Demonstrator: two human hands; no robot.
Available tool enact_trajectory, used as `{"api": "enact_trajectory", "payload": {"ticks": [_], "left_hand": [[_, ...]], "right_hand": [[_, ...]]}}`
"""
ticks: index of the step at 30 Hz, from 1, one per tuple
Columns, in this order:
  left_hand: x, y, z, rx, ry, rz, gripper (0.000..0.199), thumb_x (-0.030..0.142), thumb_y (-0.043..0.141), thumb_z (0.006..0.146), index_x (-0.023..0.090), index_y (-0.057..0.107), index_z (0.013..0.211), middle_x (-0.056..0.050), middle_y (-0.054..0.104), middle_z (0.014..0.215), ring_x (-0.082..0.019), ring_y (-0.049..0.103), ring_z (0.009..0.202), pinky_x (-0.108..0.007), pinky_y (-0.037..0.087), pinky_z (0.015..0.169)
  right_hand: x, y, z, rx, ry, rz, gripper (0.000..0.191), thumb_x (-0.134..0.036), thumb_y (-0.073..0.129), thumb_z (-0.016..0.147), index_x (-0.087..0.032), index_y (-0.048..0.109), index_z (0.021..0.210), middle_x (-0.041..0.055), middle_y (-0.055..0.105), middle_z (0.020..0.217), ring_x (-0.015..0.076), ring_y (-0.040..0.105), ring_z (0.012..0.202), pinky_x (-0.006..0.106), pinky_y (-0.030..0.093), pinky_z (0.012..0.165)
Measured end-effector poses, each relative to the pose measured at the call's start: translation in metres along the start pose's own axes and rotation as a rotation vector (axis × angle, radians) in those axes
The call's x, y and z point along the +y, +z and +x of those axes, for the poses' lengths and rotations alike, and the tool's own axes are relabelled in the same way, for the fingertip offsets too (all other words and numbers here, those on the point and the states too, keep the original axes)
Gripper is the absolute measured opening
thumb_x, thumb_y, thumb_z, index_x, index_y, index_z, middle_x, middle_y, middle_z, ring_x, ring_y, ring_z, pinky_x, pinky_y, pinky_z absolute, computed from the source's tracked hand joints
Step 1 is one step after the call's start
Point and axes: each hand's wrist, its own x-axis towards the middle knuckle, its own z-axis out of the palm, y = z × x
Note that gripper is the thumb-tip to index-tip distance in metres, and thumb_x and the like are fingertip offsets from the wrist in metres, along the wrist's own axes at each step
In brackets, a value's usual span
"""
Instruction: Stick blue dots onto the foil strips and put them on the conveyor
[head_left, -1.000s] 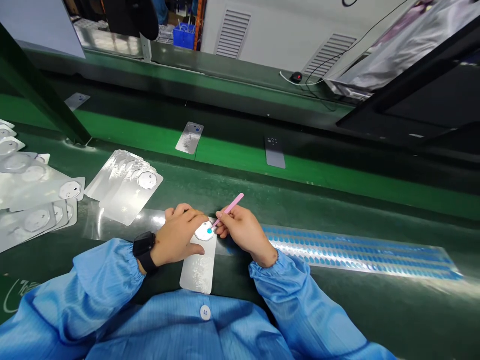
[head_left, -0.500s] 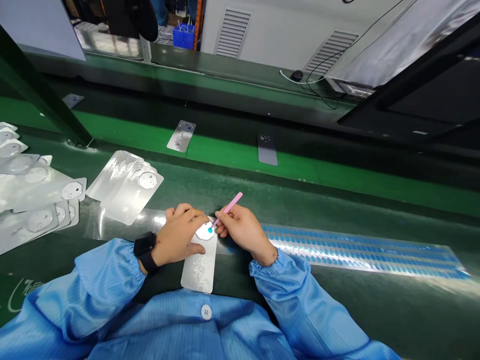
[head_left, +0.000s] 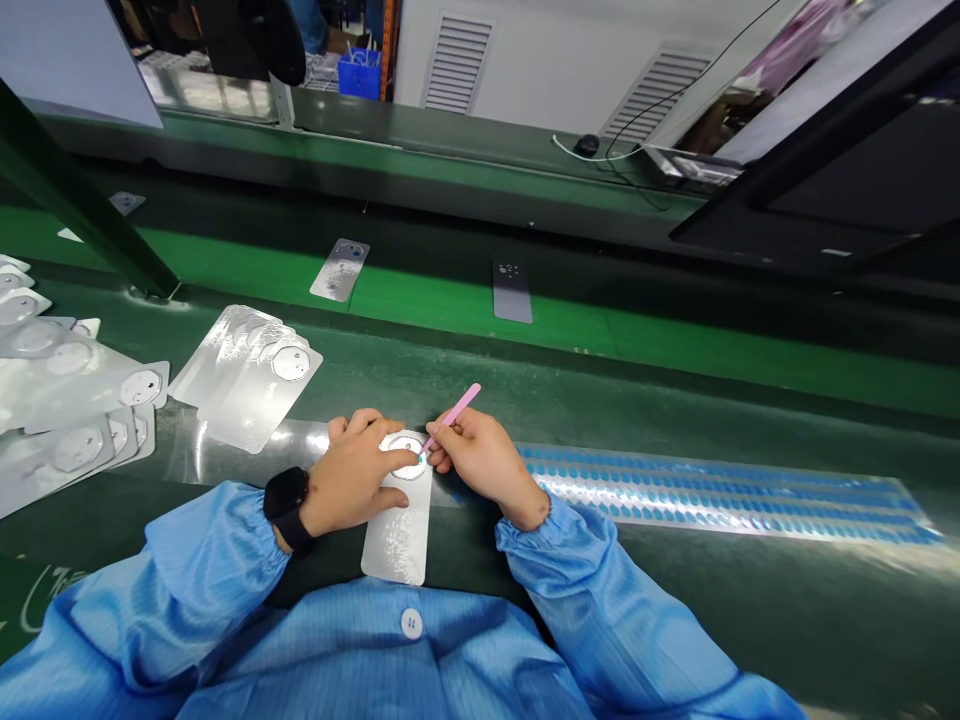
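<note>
A phone back panel (head_left: 397, 530), pale and silvery with a white round camera area, lies on the bench in front of my chest. My left hand (head_left: 356, 468) rests over its left side with fingers spread, the index fingertip at a small blue sticker (head_left: 421, 458) in the round area. Pink tweezers (head_left: 459, 405) are pinched in my right hand (head_left: 484, 460), their tip down at that sticker. Beside my right wrist runs a clear sheet with rows of blue stickers (head_left: 675, 495). Part of the panel is hidden under my left hand.
A fanned stack of similar panels (head_left: 255, 385) lies left of my hands, with more panels (head_left: 82, 390) at the far left. Single panels (head_left: 341, 270) sit on the green conveyor belt (head_left: 420, 300) beyond. A green post (head_left: 97, 200) rises at left.
My left index finger has come down onto the blue sticker, covering more of it. The panels on the belt have shifted slightly left. The tweezers stay at the sticker.
</note>
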Motion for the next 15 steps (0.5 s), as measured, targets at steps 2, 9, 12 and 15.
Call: {"api": "enact_trajectory", "payload": {"ticks": [2, 9, 12, 15], "left_hand": [[0.001, -0.001, 0.000, -0.004, 0.010, 0.010, 0.034, 0.036, 0.077, 0.071, 0.032, 0.068, 0.104, -0.007, 0.054, 0.128, -0.033, 0.040, 0.114, -0.049, 0.031, 0.085], [0.003, -0.003, 0.000, -0.014, 0.000, 0.053, 0.033, 0.035, 0.076, 0.072, 0.032, 0.068, 0.104, -0.008, 0.054, 0.130, -0.034, 0.040, 0.115, -0.050, 0.031, 0.084], [0.004, -0.003, 0.000, -0.024, -0.006, 0.058, 0.033, 0.035, 0.077, 0.072, 0.031, 0.068, 0.104, -0.008, 0.053, 0.130, -0.034, 0.039, 0.117, -0.050, 0.032, 0.084], [0.004, -0.002, 0.001, -0.012, -0.012, 0.058, 0.036, 0.034, 0.078, 0.070, 0.028, 0.066, 0.104, -0.009, 0.053, 0.130, -0.034, 0.039, 0.117, -0.050, 0.033, 0.084]], "right_hand": [[0.000, 0.001, 0.000, 0.003, -0.012, 0.000, 0.015, -0.024, 0.059, 0.081, -0.019, 0.056, 0.067, -0.0010, 0.063, 0.050, 0.0130, 0.061, 0.044, 0.021, 0.048, 0.045], [0.005, 0.000, -0.005, 0.085, -0.092, -0.130, 0.011, -0.028, 0.055, 0.081, -0.021, 0.056, 0.073, 0.0013, 0.064, 0.056, 0.0176, 0.062, 0.049, 0.028, 0.050, 0.051], [0.004, -0.004, -0.015, 0.289, -0.404, -0.356, 0.015, -0.028, 0.050, 0.083, -0.021, 0.055, 0.072, 0.0054, 0.063, 0.066, 0.0209, 0.063, 0.063, 0.033, 0.051, 0.063], [0.005, -0.006, -0.026, 0.223, -0.721, -0.558, 0.021, -0.020, 0.041, 0.088, -0.018, 0.059, 0.079, 0.0095, 0.061, 0.083, 0.0208, 0.061, 0.080, 0.032, 0.050, 0.074]]}}
